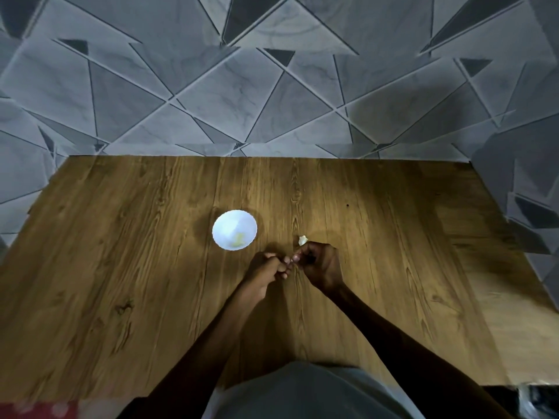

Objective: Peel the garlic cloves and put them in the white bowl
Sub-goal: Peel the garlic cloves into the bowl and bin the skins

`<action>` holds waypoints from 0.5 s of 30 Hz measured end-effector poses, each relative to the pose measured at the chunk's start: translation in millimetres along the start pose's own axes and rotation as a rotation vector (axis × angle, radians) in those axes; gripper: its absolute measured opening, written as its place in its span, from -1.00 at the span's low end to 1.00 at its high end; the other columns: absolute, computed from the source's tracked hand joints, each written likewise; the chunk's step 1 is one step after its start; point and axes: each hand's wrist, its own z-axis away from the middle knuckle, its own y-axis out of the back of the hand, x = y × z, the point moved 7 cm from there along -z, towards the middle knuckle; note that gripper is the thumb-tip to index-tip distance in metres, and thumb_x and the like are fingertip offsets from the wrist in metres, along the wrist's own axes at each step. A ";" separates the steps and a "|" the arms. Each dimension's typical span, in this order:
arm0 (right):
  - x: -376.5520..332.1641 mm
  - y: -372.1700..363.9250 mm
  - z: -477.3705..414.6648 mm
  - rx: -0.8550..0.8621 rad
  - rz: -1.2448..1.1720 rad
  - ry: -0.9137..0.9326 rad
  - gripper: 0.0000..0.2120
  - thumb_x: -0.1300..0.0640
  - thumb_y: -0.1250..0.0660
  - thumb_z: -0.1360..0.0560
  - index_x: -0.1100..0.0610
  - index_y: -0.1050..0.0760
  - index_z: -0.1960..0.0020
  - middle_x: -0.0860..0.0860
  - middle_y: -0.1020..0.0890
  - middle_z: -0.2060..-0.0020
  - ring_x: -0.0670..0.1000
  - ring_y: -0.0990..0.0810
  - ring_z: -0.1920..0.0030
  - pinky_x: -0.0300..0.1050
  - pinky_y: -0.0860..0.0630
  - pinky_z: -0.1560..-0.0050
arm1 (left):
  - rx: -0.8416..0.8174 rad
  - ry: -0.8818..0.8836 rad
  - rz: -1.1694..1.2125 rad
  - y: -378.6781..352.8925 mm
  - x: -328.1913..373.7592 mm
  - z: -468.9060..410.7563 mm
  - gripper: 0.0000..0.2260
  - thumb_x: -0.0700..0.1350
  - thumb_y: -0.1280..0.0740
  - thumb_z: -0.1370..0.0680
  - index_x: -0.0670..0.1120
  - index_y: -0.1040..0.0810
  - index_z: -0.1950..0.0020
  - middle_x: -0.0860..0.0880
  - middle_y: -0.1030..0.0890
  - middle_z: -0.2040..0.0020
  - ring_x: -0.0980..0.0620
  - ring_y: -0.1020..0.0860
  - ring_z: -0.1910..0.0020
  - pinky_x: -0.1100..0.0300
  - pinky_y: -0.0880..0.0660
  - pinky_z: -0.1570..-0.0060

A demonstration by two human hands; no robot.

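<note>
one wall (pixel 272 86) of grey marbled tiles cut into sharp triangles fills the far half of the view. below it is a wood-grain tabletop (pixel 121 282), brown, with long vertical grain lines and a tiny dark speck (pixel 348 205) right of centre. at the near edge is a grey cloth (pixel 302 391) on the person's lap, and both bare forearms reach forward over it to the middle of the tabletop. a blurred red patch (pixel 36 411) sits in the near left corner; cannot tell what it is.

white bowl (pixel 225 220): small, round, scalloped rim, upright on the tabletop, left of the hands and a little beyond them, not touched. a pale yellow peeled clove (pixel 238 237) lies in its bottom, toward the near side.

left hand (pixel 269 269) and right hand (pixel 320 263) meet just above the tabletop, near side of the bowl. fingers of both are curled inward, tips together. between the tips is a small pale garlic clove (pixel 294 258), pinched from both sides and mostly hidden by the fingers.

white scrap (pixel 302 240): a tiny garlic piece on the tabletop just beyond the right hand's knuckles, apart from the bowl. cannot tell whether it is skin or a clove.
</note>
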 end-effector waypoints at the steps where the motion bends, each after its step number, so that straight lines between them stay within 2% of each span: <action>1: -1.4 -0.1 0.6 0.000 0.018 0.027 -0.91 0.30 -0.48 -0.44 0.14 -0.64 0.19 -0.15 -0.62 0.33 -0.28 -0.61 0.27 -0.47 -0.46 0.28 | -0.017 0.011 0.019 -0.6 -0.8 0.0 -0.87 -0.35 -0.33 -0.52 -0.25 -0.59 -0.03 -0.09 -0.65 0.27 0.04 -0.56 0.32 0.21 -0.50 0.25; 2: -2.4 -0.2 1.0 0.000 0.034 0.054 -0.91 0.31 -0.47 -0.44 0.15 -0.64 0.19 -0.14 -0.63 0.32 -0.28 -0.61 0.27 -0.48 -0.45 0.27 | -0.036 0.026 0.046 -1.6 -1.3 1.6 -0.92 -0.36 -0.33 -0.53 -0.23 -0.59 0.03 -0.09 -0.63 0.28 0.05 -0.55 0.32 0.23 -0.50 0.26; 4: -4.5 -0.2 2.2 -0.010 0.066 0.091 -0.91 0.32 -0.46 -0.45 0.16 -0.65 0.17 -0.13 -0.64 0.30 -0.30 -0.60 0.27 -0.48 -0.46 0.25 | -0.071 0.053 0.098 -4.0 -0.5 6.5 -0.86 -0.39 -0.30 -0.54 -0.21 -0.57 0.15 -0.09 -0.60 0.29 0.06 -0.53 0.33 0.28 -0.50 0.32; 6: -6.0 -1.1 4.1 -0.019 0.089 0.119 -0.91 0.34 -0.45 -0.45 0.17 -0.65 0.15 -0.13 -0.63 0.29 -0.34 -0.59 0.23 -0.50 -0.46 0.22 | -0.089 0.063 0.126 -4.1 -1.5 7.7 -0.85 -0.41 -0.29 -0.54 -0.23 -0.58 0.16 -0.10 -0.60 0.28 0.07 -0.53 0.33 0.31 -0.52 0.33; 8: -4.9 -1.1 4.9 -0.024 0.086 0.110 -0.89 0.35 -0.43 -0.45 0.17 -0.65 0.14 -0.17 -0.61 0.29 -0.35 -0.59 0.21 -0.50 -0.46 0.22 | -0.089 0.058 0.147 -2.7 -2.1 7.6 -0.92 -0.39 -0.34 -0.53 -0.26 -0.59 0.09 -0.13 -0.63 0.21 0.05 -0.60 0.28 0.28 -0.56 0.25; 10: 1.9 -0.3 3.4 -0.032 0.045 0.037 -0.85 0.34 -0.44 -0.46 0.11 -0.64 0.17 -0.19 -0.61 0.32 -0.27 -0.62 0.28 -0.43 -0.49 0.26 | -0.080 -0.016 0.131 -0.1 1.5 7.4 -0.88 -0.36 -0.39 -0.51 -0.31 -0.59 -0.04 -0.19 -0.66 0.11 0.03 -0.67 0.21 0.25 -0.60 0.18; 12: 14.9 -0.2 1.4 -0.048 -0.091 -0.116 -0.79 0.37 -0.43 -0.47 0.08 -0.61 0.21 -0.08 -0.65 0.35 -0.16 -0.63 0.36 -0.29 -0.55 0.31 | -0.090 -0.138 0.055 -0.7 10.4 10.5 -0.85 -0.35 -0.39 -0.51 -0.35 -0.59 -0.06 -0.22 -0.67 0.08 0.03 -0.68 0.20 0.27 -0.59 0.20; 15: 23.3 -0.5 1.7 -0.080 -0.270 -0.308 -0.89 0.42 -0.40 -0.47 0.26 -0.63 0.19 0.11 -0.67 0.32 -0.06 -0.65 0.38 -0.15 -0.60 0.33 | -0.125 -0.229 -0.035 -5.3 17.2 17.1 -0.87 -0.32 -0.39 -0.52 -0.34 -0.61 -0.03 -0.22 -0.68 0.12 -0.01 -0.68 0.18 0.26 -0.60 0.17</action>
